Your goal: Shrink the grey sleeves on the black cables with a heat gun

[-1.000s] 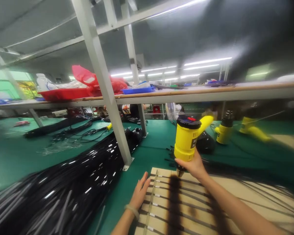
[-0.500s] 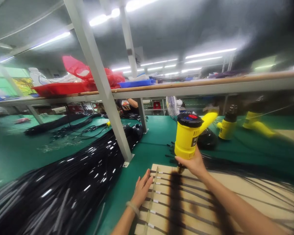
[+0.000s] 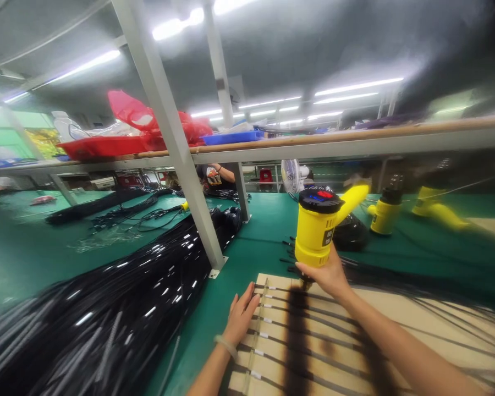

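A yellow heat gun with a black top is gripped low on its barrel by my right hand, nozzle pointing down. Beneath its nozzle lies a pale wooden board, scorched dark in a broad band. Several black cables run across the board side by side, each with a small white sleeve or mark near its left end. A thin clear strip crosses them there. My left hand rests at the board's left edge, fingers extended over the cable ends and holding nothing.
A large bundle of black cables covers the green table on the left. A slanted grey post stands behind my left hand, under a shelf with a red tray. More yellow heat guns stand right. Across the table is a person.
The whole view has shifted very slightly. Both hands and the heat gun keep nearly the same places over the board. The person across the table has moved an arm a little.
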